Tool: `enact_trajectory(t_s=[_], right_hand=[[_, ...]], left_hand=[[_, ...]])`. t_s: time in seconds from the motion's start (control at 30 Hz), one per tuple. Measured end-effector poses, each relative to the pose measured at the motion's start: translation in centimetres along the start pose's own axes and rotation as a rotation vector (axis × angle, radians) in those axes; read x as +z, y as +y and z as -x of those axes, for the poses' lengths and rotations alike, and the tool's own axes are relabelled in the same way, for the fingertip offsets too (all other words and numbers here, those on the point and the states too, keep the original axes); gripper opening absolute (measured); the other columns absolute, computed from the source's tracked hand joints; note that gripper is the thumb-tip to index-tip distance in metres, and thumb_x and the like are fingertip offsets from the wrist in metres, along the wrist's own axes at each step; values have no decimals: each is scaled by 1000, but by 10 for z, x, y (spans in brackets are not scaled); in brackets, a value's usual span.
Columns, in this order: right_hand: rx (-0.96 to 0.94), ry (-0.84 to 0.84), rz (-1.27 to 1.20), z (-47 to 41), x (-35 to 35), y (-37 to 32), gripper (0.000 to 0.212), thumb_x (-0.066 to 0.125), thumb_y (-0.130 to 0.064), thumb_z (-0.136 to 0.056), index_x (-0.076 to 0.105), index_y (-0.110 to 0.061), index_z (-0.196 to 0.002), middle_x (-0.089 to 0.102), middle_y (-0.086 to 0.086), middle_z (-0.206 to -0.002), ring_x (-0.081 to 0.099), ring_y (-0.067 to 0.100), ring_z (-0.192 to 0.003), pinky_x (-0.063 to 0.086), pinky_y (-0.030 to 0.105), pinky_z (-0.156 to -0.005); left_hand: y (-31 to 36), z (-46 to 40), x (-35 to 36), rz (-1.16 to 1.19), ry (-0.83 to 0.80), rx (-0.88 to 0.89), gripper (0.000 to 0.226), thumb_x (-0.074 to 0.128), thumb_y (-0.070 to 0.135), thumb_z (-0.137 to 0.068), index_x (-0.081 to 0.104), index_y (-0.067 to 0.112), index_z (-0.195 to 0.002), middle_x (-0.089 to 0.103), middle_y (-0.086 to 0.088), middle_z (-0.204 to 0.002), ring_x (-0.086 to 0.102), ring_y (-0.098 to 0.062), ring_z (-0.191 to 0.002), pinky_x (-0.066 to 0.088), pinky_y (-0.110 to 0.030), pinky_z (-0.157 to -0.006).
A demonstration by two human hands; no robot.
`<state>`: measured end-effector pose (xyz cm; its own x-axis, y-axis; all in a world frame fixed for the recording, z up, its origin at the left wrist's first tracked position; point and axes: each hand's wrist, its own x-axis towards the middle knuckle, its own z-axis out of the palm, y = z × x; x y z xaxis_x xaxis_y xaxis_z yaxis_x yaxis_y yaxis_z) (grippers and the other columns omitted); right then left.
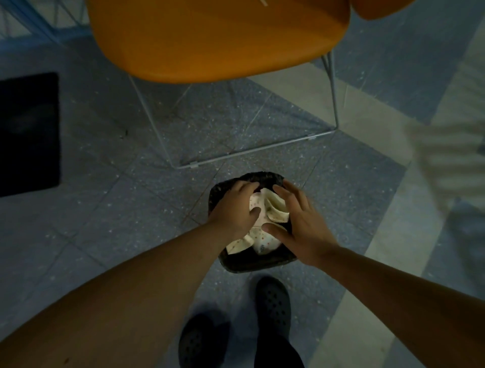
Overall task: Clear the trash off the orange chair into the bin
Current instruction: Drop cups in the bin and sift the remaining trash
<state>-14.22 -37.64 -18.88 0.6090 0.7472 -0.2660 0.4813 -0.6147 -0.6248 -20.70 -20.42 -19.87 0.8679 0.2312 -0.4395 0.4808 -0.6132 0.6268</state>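
Observation:
A small dark bin [258, 264] stands on the floor in front of my feet. Crumpled cream paper with small dots [265, 237] lies inside it and reaches up to its rim. My left hand [233, 210] rests on the paper from the left, fingers curled over it. My right hand [299, 223] lies flat on the paper from the right, fingers spread. The orange chair [217, 39] stands beyond the bin; the part of its seat in view is bare except for a small pale scrap [263, 2] at the top edge.
The chair's thin white wire legs [332, 105] reach the speckled blue floor just behind the bin. A black mat [27, 134] lies on the floor at the left. My dark shoes [273, 302] stand right below the bin. A blurred pale shape [446, 157] is at the right.

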Motion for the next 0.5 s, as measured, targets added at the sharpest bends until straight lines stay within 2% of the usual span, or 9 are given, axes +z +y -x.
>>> enact_trajectory(t_s=[0.13, 0.23, 0.37, 0.5], right_hand=[[-21, 0, -6, -4, -9, -14, 76, 55, -56, -86, 23, -26, -148, 17, -2, -157, 24, 19, -141, 28, 36, -111], [-16, 12, -36, -6, -22, -27, 75, 51, -59, -86, 23, -26, -147, 19, -4, -155, 25, 17, -140, 30, 35, -110], [-44, 28, -60, -12, -53, -51, 71, 47, -59, -89, 21, -29, -148, 14, -8, -156, 24, 14, -141, 33, 34, -109], [-129, 101, -90, -35, -101, -83, 66, 43, -58, -91, 19, -32, -147, 14, -11, -155, 23, 13, -142, 35, 36, -109]], left_hand=[[8, 4, -21, -46, 20, 41, 46, 62, 24, -92, 49, 14, -135, 44, -4, -138, 48, -25, -125, 42, -38, -102], [22, 11, -52, -21, 93, 72, 37, 62, 22, -91, 54, 13, -127, 49, -5, -128, 52, -25, -116, 46, -38, -97], [54, 20, -109, -9, 159, 111, 35, 56, 23, -97, 50, 17, -130, 44, -2, -136, 50, -23, -121, 44, -40, -99], [97, 16, -178, -87, 243, 151, 38, 51, 27, -100, 44, 21, -136, 37, 2, -144, 46, -21, -122, 42, -36, -101]])
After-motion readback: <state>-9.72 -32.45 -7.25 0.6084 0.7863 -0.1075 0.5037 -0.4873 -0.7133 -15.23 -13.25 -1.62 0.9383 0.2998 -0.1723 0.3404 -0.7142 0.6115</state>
